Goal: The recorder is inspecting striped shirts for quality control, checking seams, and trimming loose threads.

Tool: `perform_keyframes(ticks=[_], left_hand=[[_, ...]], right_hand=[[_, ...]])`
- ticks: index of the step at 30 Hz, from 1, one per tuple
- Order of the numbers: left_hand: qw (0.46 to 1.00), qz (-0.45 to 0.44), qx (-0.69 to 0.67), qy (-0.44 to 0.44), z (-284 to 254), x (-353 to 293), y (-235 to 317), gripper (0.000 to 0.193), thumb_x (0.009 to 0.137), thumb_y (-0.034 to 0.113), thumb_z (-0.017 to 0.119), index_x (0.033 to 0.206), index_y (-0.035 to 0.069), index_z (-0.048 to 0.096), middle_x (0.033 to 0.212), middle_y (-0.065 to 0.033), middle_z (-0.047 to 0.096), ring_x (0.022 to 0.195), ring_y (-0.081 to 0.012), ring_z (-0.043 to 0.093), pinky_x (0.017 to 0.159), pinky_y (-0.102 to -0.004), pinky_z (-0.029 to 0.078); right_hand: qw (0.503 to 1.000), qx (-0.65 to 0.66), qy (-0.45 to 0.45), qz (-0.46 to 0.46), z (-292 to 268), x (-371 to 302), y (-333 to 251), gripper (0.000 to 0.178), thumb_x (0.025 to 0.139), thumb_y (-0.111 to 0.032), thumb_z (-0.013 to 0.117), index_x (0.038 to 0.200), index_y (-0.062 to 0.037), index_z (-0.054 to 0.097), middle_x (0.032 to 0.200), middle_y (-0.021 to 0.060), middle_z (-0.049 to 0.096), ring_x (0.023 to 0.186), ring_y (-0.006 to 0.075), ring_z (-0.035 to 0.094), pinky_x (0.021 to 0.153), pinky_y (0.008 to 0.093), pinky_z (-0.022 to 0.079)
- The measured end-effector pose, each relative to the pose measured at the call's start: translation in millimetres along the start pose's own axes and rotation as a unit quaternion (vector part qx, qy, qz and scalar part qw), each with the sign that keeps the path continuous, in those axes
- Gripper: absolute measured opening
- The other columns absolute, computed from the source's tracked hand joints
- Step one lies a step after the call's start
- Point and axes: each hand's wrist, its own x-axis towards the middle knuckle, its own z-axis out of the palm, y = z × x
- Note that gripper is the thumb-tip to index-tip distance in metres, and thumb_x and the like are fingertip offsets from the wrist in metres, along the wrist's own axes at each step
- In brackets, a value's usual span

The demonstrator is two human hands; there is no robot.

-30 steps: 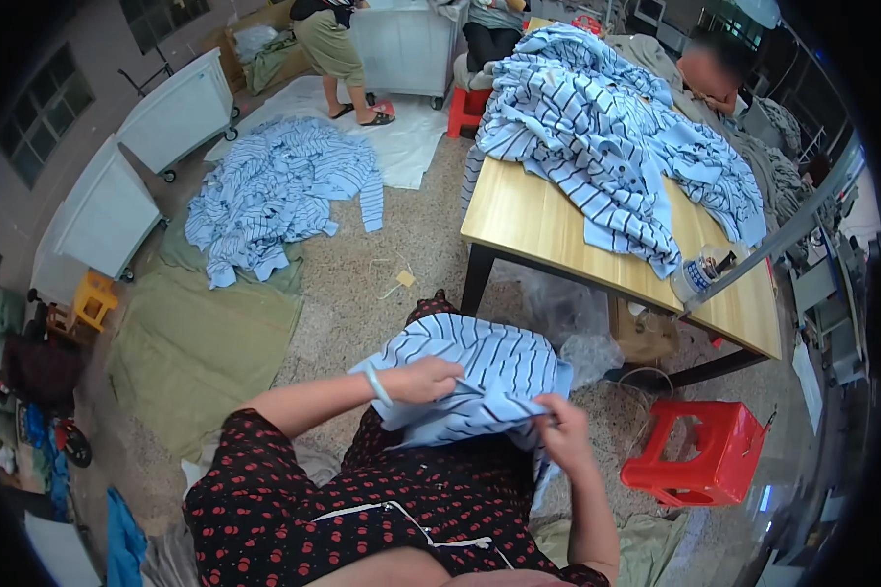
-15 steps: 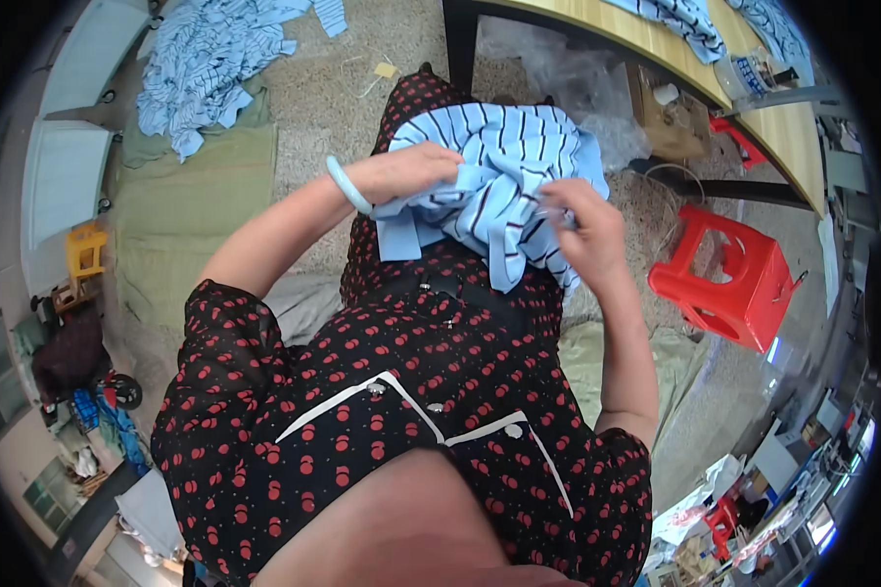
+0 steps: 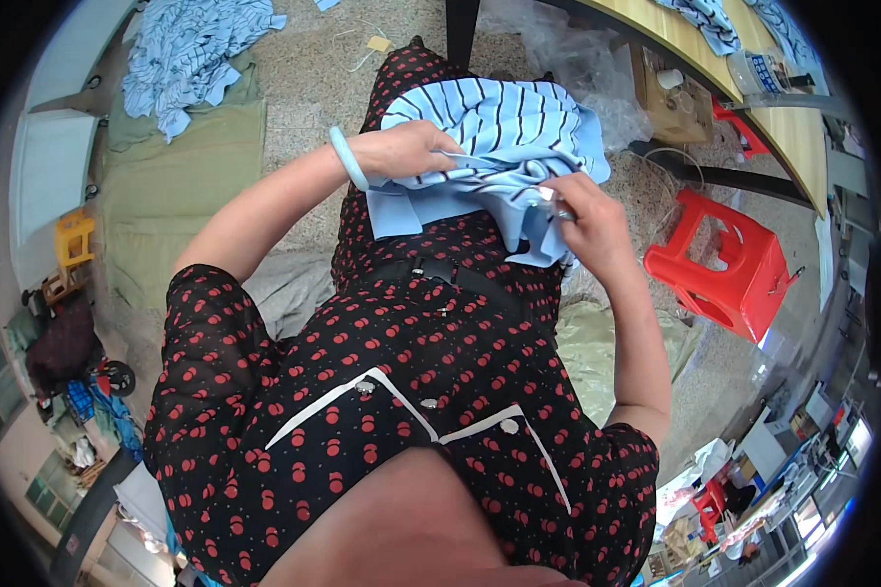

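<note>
Fingers (image 3: 444,143) of my left hand (image 3: 401,155) are closed on a thin fold of the striped garment (image 3: 499,110); those of my right hand (image 3: 593,223) are bent together on the bunched cloth opposite. At the right tips sits a small pale thing (image 3: 546,195), too little to tell whether it is a tag, a scrap of cloth or a tool. The garment lies across my thighs, over my dotted trousers (image 3: 396,83), its far part spread in a rounded heap and its near part gathered between my two hands.

It looks like a light, soft knit, limp rather than stiff, so I expect it to sag wherever I leave it unsupported and to give a little under a pull. Nothing about it looks brittle, though a hard tug could stretch a seam. For a sure hold I would favour the plain blue band (image 3: 394,215) hanging at the near left, which lies flatter than the ruffled middle; loose folds may slide between the fingertips.

To my right stands a red stool (image 3: 719,259), with the bench (image 3: 791,137) beyond it. Well apart, at the far left, a pile of similar striped garments (image 3: 181,59) lies on the floor by an olive cloth (image 3: 181,186).
</note>
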Motion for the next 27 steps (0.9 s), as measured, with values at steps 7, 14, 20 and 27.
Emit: perform_keyframes(ticks=[7, 14, 20, 27], left_hand=[[0.939, 0.126, 0.292, 0.135, 14.2, 16.8, 8.0, 0.013, 0.077, 0.007, 0.045, 0.076, -0.003, 0.053, 0.07, -0.016, 0.055, 0.07, -0.0335, 0.054, 0.064, -0.0391, 0.043], [0.968, -0.026, -0.238, 0.068, 10.1, 3.6, 32.6, 0.014, 0.078, 0.011, 0.05, 0.08, 0.001, 0.058, 0.07, -0.0011, 0.057, 0.064, -0.0102, 0.051, 0.056, -0.0259, 0.038], [0.915, -0.034, -0.393, 0.084, 24.4, -1.4, 43.4, 0.018, 0.081, 0.015, 0.054, 0.091, 0.001, 0.059, 0.08, 0.0024, 0.058, 0.073, -0.0035, 0.049, 0.067, -0.0181, 0.038], [0.892, -0.035, -0.441, 0.092, 31.3, -1.1, 44.7, 0.02, 0.082, 0.016, 0.055, 0.093, 0.001, 0.059, 0.084, 0.001, 0.059, 0.076, -0.0048, 0.051, 0.071, -0.0182, 0.039]], right_hand=[[0.998, -0.038, -0.026, 0.05, 7.7, -2.5, -1.5, 0.029, 0.067, 0.003, 0.054, 0.094, -0.0057, 0.055, 0.083, 0.0106, 0.055, 0.075, 0.0268, 0.057, 0.064, 0.0323, 0.045], [0.988, 0.032, 0.075, 0.134, -6.4, 0.7, -33.3, 0.036, 0.081, -0.024, 0.054, 0.112, -0.0082, 0.044, 0.091, 0.0153, 0.055, 0.081, 0.0285, 0.056, 0.071, 0.0346, 0.043], [0.988, 0.062, 0.106, 0.09, 12.9, 5.3, -40.4, 0.03, 0.082, -0.021, 0.053, 0.107, -0.0057, 0.048, 0.09, 0.0128, 0.056, 0.08, 0.0267, 0.057, 0.069, 0.0323, 0.044], [0.986, 0.067, 0.128, 0.077, 24.2, 6.0, -30.0, 0.025, 0.079, -0.018, 0.057, 0.1, -0.0035, 0.053, 0.088, 0.0096, 0.058, 0.074, 0.0205, 0.058, 0.064, 0.029, 0.044]])
